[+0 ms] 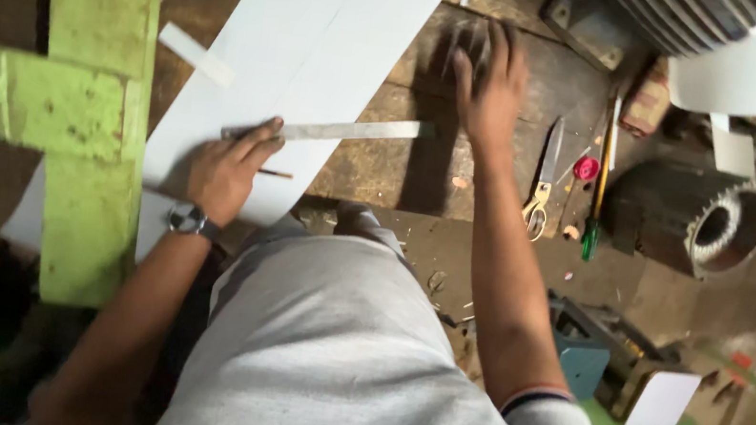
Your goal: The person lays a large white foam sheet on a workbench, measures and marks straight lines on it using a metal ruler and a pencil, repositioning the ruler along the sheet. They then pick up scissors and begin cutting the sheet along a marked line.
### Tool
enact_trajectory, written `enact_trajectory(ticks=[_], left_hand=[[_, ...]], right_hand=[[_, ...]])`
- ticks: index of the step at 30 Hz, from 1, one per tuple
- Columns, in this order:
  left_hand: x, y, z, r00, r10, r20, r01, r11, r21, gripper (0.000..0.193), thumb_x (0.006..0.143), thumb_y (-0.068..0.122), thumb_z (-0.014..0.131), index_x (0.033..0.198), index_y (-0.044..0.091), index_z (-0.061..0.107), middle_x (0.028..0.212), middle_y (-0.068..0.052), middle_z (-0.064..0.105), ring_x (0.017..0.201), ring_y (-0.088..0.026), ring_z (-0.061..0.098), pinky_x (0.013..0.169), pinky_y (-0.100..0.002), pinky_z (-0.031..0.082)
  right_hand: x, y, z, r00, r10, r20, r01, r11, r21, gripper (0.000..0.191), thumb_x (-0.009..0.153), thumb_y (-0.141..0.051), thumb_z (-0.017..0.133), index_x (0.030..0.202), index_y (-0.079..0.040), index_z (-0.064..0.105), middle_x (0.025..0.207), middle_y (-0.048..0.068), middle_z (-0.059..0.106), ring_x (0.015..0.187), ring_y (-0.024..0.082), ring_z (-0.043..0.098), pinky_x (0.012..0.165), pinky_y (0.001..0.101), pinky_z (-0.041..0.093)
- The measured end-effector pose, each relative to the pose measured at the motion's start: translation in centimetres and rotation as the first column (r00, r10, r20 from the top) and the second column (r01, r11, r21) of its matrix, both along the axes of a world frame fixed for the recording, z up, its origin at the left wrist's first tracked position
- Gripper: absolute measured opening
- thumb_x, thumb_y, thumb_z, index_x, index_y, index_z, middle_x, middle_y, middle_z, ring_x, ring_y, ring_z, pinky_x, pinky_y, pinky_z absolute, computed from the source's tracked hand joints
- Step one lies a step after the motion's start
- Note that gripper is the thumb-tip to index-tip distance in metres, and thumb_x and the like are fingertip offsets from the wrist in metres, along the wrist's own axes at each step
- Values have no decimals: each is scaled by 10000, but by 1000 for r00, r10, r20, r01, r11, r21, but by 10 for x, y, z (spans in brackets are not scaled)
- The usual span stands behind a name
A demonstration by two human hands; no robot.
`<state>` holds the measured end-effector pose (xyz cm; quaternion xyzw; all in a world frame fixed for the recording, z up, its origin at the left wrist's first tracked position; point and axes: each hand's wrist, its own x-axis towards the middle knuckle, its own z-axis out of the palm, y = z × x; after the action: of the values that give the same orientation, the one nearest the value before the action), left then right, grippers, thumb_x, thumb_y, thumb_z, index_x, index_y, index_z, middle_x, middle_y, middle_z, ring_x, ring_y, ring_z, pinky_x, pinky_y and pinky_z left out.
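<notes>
At your bench's right edge: scissors (542,180) with yellow handles, a green-handled screwdriver (598,187) beside them, a small red cap (586,168) between. Past that edge, a motor housing (696,219). Left, a green frame (89,100).

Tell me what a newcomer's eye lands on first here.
The long white sheet running diagonally across the wooden workbench, with the left hand pressing a metal ruler onto it. Next, the right hand, spread flat on the bench beyond the ruler, and the scissors lying right of it.
</notes>
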<state>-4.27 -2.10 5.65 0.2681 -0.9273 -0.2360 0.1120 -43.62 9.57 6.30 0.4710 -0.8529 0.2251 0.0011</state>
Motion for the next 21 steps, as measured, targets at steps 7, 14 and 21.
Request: enact_trajectory(ticks=[7,14,21], left_hand=[[-17,43,-5,957,265,-115,-279,950,-137,422,947,31,545,1317,168,696,1521,28,579,1077,-254,709,894,-406,555],[-39,83,0,928,372,22,-361,910,-204,452,935,35,582,1358,146,700,1541,21,581,813,-212,660,802,-379,519],[-81,88,-17,975,212,-70,-222,952,-209,464,946,72,569,1379,200,677,1560,55,552,877,-193,675,833,-380,506]], right_hand=[[-1,-104,-7,924,381,-32,-366,905,217,1025,960,-771,654,1618,-68,301,1641,289,243,1519,455,207,1203,613,206],[24,-22,-5,966,205,-157,-130,911,390,835,1000,-681,595,1572,-103,407,1575,272,354,1458,416,313,1159,662,192],[-32,100,-3,958,48,-283,-2,987,159,167,948,-249,736,1080,-148,742,1197,60,668,1188,329,561,1000,538,400]])
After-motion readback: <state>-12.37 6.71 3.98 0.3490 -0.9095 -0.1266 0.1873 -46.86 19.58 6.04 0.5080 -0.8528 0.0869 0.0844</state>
